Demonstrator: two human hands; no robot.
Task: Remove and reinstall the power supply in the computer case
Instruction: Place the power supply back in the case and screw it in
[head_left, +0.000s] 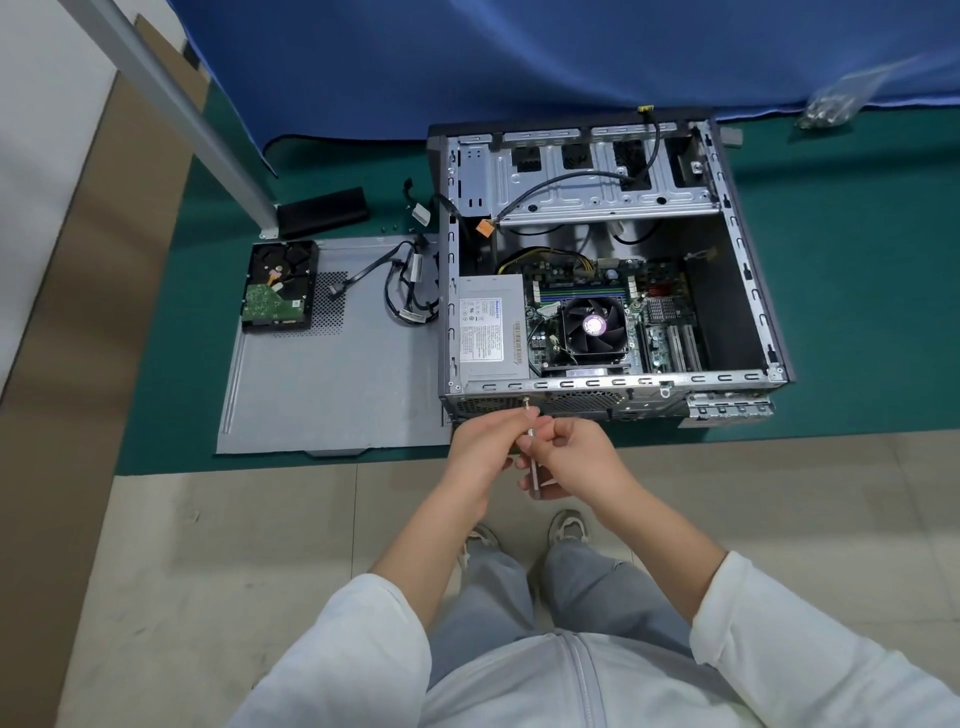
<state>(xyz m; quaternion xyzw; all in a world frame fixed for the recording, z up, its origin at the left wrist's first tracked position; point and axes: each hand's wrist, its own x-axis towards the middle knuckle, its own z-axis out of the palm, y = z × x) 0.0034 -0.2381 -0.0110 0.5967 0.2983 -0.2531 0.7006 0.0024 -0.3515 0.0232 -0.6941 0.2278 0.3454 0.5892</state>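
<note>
I see the power supply (491, 326) seated inside the computer case (748, 291), in its near-left corner beside the motherboard's fan (592, 325), label side up; the case lies open on its side on the green mat (857, 322). At the case's near outer wall my right hand (582, 457) is curled round the handle of a slim screwdriver (532, 457), whose tip meets a screw (526, 400) in the rear panel level with the supply; my left hand (480, 449) pinches the shaft just below that tip, fingers closed on it, so both hands are clamped on the one tool. To the left of the case the removed side panel (322, 395) lies flat on the mat; a hard drive (279, 286) rests on its far corner, circuit board up; loose black cables (410, 291) trail from the case onto the panel. A blue cloth (467, 62) hangs behind; a clear bag of small parts (831, 104) lies on it at far right.
</note>
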